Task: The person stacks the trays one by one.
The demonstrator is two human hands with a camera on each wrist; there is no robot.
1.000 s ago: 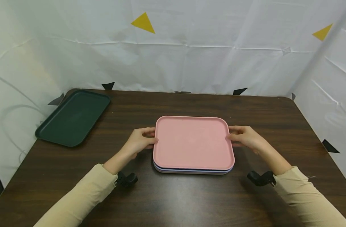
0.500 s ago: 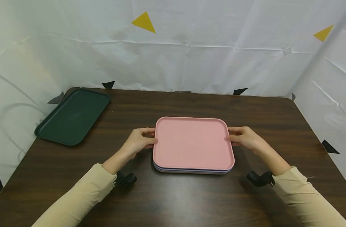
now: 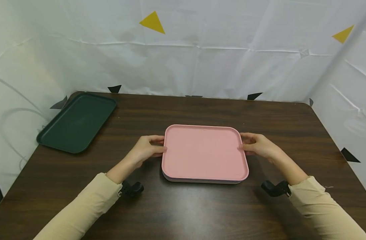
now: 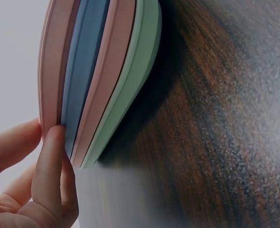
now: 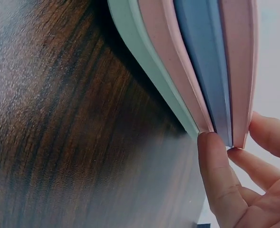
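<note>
We see left hand (image 3: pixel 146 149) and right hand (image 3: pixel 256 145) pinching side rims of flat pink plastic tray (image 3: pixel 204 151) atop tray stack, mid dark wooden bench (image 3: pixel 183 206).

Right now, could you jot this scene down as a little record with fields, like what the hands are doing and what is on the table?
Left hand: left hand pinches the left edge of the pink top tray
Right hand: right hand pinches the right edge of the same tray
Stack: four trays, top to bottom pink, blue tray, pink, green tray
Stack position: middle of the dark wooden table
Elsewhere: dark green tray lies alone at the far left corner
Backdrop: white sheeting with yellow and black triangles
</note>
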